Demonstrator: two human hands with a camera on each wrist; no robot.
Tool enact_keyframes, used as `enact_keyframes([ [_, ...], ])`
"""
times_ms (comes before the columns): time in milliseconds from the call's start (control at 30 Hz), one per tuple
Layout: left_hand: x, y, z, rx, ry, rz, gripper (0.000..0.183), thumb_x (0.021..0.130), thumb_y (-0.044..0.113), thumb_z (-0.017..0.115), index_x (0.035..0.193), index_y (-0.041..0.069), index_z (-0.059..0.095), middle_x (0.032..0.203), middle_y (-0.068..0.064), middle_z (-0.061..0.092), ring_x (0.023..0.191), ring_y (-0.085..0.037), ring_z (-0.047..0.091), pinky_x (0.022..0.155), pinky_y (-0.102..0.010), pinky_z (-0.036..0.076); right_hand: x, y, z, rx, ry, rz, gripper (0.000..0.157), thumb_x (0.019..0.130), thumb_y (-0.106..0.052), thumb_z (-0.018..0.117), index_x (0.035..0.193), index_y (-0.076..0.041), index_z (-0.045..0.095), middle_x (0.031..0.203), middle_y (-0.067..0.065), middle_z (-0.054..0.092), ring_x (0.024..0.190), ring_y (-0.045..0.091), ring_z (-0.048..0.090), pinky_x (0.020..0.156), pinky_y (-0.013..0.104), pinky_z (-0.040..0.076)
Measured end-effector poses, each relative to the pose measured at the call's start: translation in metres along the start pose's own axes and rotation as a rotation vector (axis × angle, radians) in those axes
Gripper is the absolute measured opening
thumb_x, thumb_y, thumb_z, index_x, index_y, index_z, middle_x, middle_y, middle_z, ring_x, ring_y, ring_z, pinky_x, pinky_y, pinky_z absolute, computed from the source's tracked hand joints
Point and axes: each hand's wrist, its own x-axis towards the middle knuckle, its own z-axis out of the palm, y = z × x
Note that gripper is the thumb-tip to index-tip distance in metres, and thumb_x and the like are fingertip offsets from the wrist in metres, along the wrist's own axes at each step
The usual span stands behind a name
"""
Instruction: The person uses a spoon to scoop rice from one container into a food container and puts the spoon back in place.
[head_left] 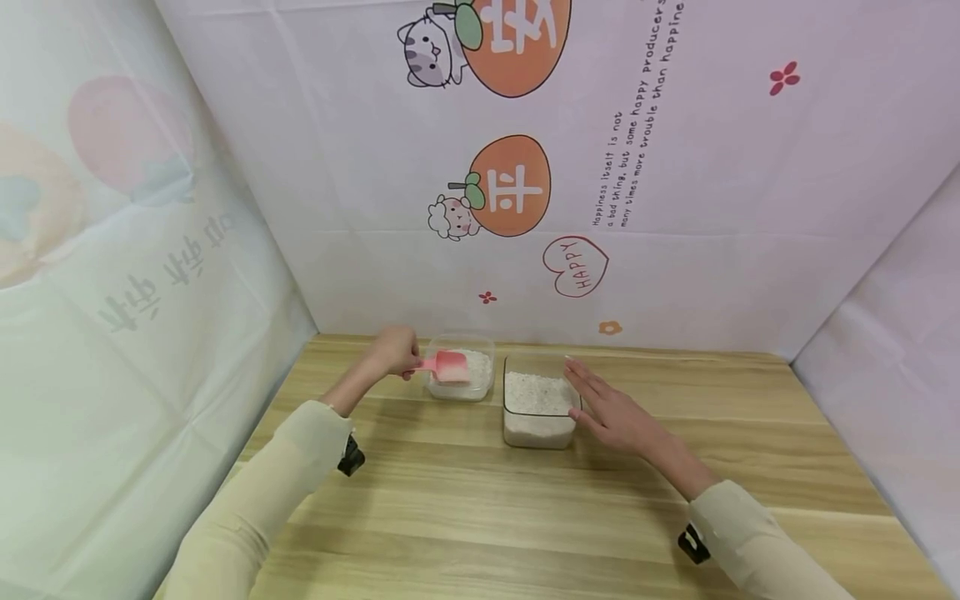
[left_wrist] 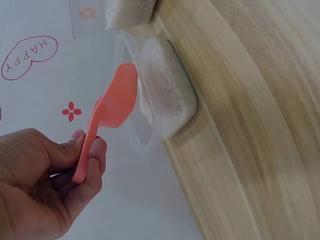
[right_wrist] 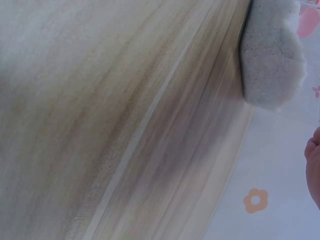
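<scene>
Pinching the pink scoop (head_left: 448, 365) over the left tub (head_left: 461, 379), the left hand (head_left: 392, 352) could tip grains onto the desk (head_left: 465, 517); right hand (head_left: 618, 415) lies flat, fingers straight, against the centre tub (head_left: 538, 410).

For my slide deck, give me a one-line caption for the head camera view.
Left hand holds a pink scoop over one rice tub while the right hand steadies the other.

- The bench (head_left: 525, 517) is light wood with long stripes.
- A pale cloth wall (head_left: 337, 167) stands behind and at both sides.
- It has orange fruit (head_left: 510, 187), a cat (head_left: 426, 50), a sheep (head_left: 448, 218), a pink heart (head_left: 575, 266) and small flowers (head_left: 783, 77).
- The light is soft and even.
</scene>
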Motion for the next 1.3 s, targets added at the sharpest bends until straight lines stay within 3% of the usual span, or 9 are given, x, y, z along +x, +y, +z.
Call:
enact_keyframes([
  [167, 0.000, 0.004, 0.001, 0.006, 0.025, -0.013, 0.039, 0.095, 0.009, 0.064, 0.056, 0.008, 0.066, 0.053, -0.003, 0.066, 0.045, -0.010, 0.056, 0.053, -0.022, 0.041, 0.000, 0.000, 0.000, 0.001, -0.003, 0.005, 0.067, 0.104, -0.032, 0.050, 0.159, -0.007, 0.020, 0.166, 0.014, 0.020, 0.150, 0.034, 0.028, 0.113, 0.051, 0.038],
  [300, -0.002, 0.009, 0.003, 0.053, 0.071, -0.008, 0.041, 0.092, 0.005, 0.063, 0.053, 0.013, 0.051, 0.051, 0.001, 0.056, 0.047, -0.010, 0.049, 0.049, -0.022, 0.039, 0.000, 0.001, 0.001, 0.002, -0.001, 0.003, 0.068, 0.104, -0.032, 0.051, 0.159, -0.007, 0.020, 0.166, 0.014, 0.019, 0.150, 0.034, 0.028, 0.113, 0.051, 0.038],
  [500, -0.005, 0.017, 0.010, 0.324, 0.225, 0.122, 0.022, 0.086, 0.008, 0.074, 0.068, 0.008, 0.062, 0.064, -0.002, 0.061, 0.060, -0.015, 0.054, 0.057, -0.031, 0.048, 0.000, 0.001, 0.002, -0.003, 0.003, -0.002, 0.068, 0.104, -0.033, 0.051, 0.159, -0.008, 0.019, 0.167, 0.011, 0.016, 0.150, 0.034, 0.028, 0.113, 0.051, 0.037],
  [633, -0.006, 0.018, 0.016, 0.570, 0.315, 0.239, 0.011, 0.087, 0.007, 0.073, 0.077, 0.009, 0.072, 0.072, -0.004, 0.070, 0.061, -0.016, 0.062, 0.053, -0.032, 0.053, 0.000, 0.002, 0.003, -0.005, 0.007, -0.004, 0.068, 0.104, -0.033, 0.050, 0.159, -0.008, 0.019, 0.167, 0.013, 0.018, 0.150, 0.035, 0.028, 0.113, 0.052, 0.037],
  [733, -0.006, 0.014, 0.021, 0.668, 0.377, 0.299, 0.012, 0.088, 0.004, 0.070, 0.079, 0.011, 0.074, 0.074, -0.004, 0.071, 0.060, -0.015, 0.061, 0.050, -0.031, 0.052, 0.000, 0.002, 0.002, -0.004, 0.007, -0.002, 0.068, 0.104, -0.032, 0.050, 0.159, -0.008, 0.019, 0.165, 0.016, 0.020, 0.149, 0.035, 0.029, 0.113, 0.052, 0.037],
  [800, -0.006, 0.009, 0.022, 0.627, 0.398, 0.303, 0.009, 0.087, 0.004, 0.072, 0.080, 0.011, 0.075, 0.076, -0.004, 0.072, 0.061, -0.016, 0.063, 0.051, -0.032, 0.053, 0.001, 0.002, 0.003, -0.006, 0.007, -0.002, 0.068, 0.104, -0.033, 0.050, 0.159, -0.008, 0.019, 0.165, 0.017, 0.021, 0.149, 0.036, 0.030, 0.112, 0.053, 0.038],
  [1033, -0.010, -0.001, 0.014, 0.251, 0.362, 0.207, 0.010, 0.091, 0.007, 0.070, 0.085, 0.006, 0.078, 0.085, -0.009, 0.076, 0.074, -0.022, 0.070, 0.066, -0.034, 0.056, 0.001, 0.000, 0.000, 0.011, -0.007, 0.008, 0.068, 0.104, -0.032, 0.050, 0.159, -0.007, 0.019, 0.165, 0.017, 0.021, 0.149, 0.036, 0.028, 0.113, 0.053, 0.037],
  [1167, -0.015, -0.001, 0.004, 0.151, 0.338, 0.205, 0.012, 0.093, 0.005, 0.067, 0.094, 0.004, 0.079, 0.095, -0.010, 0.077, 0.086, -0.024, 0.072, 0.076, -0.037, 0.058, 0.001, -0.001, 0.000, 0.015, -0.009, 0.008, 0.068, 0.104, -0.032, 0.051, 0.159, -0.006, 0.020, 0.165, 0.019, 0.021, 0.149, 0.036, 0.030, 0.112, 0.053, 0.038],
  [1300, -0.018, 0.007, -0.011, 0.101, 0.320, 0.230, 0.017, 0.094, 0.002, 0.063, 0.094, 0.005, 0.079, 0.093, -0.009, 0.077, 0.085, -0.023, 0.071, 0.076, -0.037, 0.058, 0.000, 0.001, 0.000, 0.011, -0.003, 0.005, 0.068, 0.104, -0.033, 0.050, 0.159, -0.007, 0.020, 0.165, 0.018, 0.021, 0.148, 0.036, 0.030, 0.112, 0.053, 0.038],
])
